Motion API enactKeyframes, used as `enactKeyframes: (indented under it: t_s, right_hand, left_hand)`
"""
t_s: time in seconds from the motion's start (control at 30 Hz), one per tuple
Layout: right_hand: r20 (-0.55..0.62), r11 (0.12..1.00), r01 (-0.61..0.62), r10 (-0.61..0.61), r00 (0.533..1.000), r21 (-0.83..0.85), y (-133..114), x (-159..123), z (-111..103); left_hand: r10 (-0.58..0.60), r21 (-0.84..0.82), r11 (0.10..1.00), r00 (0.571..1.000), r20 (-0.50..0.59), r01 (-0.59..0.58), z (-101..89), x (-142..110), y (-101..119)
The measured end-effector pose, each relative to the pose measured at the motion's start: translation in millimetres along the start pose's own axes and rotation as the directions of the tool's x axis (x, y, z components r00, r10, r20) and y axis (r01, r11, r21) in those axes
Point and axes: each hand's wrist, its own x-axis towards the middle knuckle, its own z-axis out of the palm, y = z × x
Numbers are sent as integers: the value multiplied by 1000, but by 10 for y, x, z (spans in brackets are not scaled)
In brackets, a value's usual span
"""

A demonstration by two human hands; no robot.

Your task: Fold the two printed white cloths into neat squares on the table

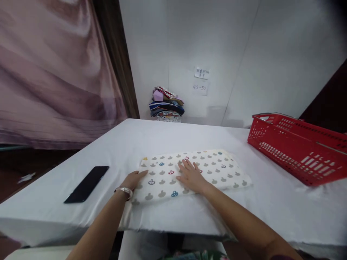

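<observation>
A white folded cloth lies flat on the table, printed with rows of grey mushroom-like shapes and a few in red, blue, purple and yellow. My right hand rests palm down on its middle, fingers spread. At the cloth's left edge is my left hand, a silver bracelet on its wrist. Its visible fingers stretch out onto the fabric, and I cannot see all of them. Neither hand has lifted any part of the cloth.
The table has a white cover. On its left lies a black phone-like slab. A red plastic basket stands at the right. Folded fabrics are stacked at the back against the wall, near two paper notes. A pinkish curtain hangs left.
</observation>
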Motion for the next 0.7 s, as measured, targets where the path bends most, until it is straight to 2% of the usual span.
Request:
enactKeyframes:
  t_s: [0.1, 0.17, 0.23, 0.33, 0.4, 0.47, 0.53, 0.6, 0.67, 0.7]
  right_hand:
    - [-56, 994, 106, -105, 993, 8, -152, 110, 57]
    - [3, 989, 146, -146, 989, -2, -211, 180, 165]
    - [74, 990, 144, -144, 987, 2, -220, 225, 266]
    - [105, 990, 132, -137, 985, 53, -193, 255, 305]
    - [84, 984, 119, -131, 988, 134, -202, 269, 264]
    - [19, 960, 94, -103, 995, 265, -260, 299, 219]
    - [-39, 875, 54, -40, 998, 480, -359, 352, 208]
    - [-35, 700, 10, 22, 999, 714, -475, 430, 242]
    - [10, 497, -42, 68, 998, 867, -584, 526, 307]
    - [31, 416, -64, 86, 996, 907, -629, 576, 344]
  left_hand:
    - [112, 307, 948, 992, -62, -88, 13, -39, -7]
    - [126, 372, 923, 991, -51, -98, 24, -80, -1]
    - [71, 287, 956, 997, -26, -60, 26, -109, 14]
    - [-52, -16, 998, 992, 112, 54, 10, -113, 42]
    - [-116, -213, 960, 953, 280, 180, -3, -102, 54]
    - [-132, -324, 903, 901, 413, 281, -6, -93, 58]
    - [-99, -386, 866, 865, 493, 319, 5, -86, 55]
    - [-46, -445, 835, 848, 528, 323, 25, -78, 46]
    - [-15, -490, 820, 866, 500, 297, 48, -62, 34]
    - [-5, -493, 835, 899, 439, 245, 60, -51, 29]
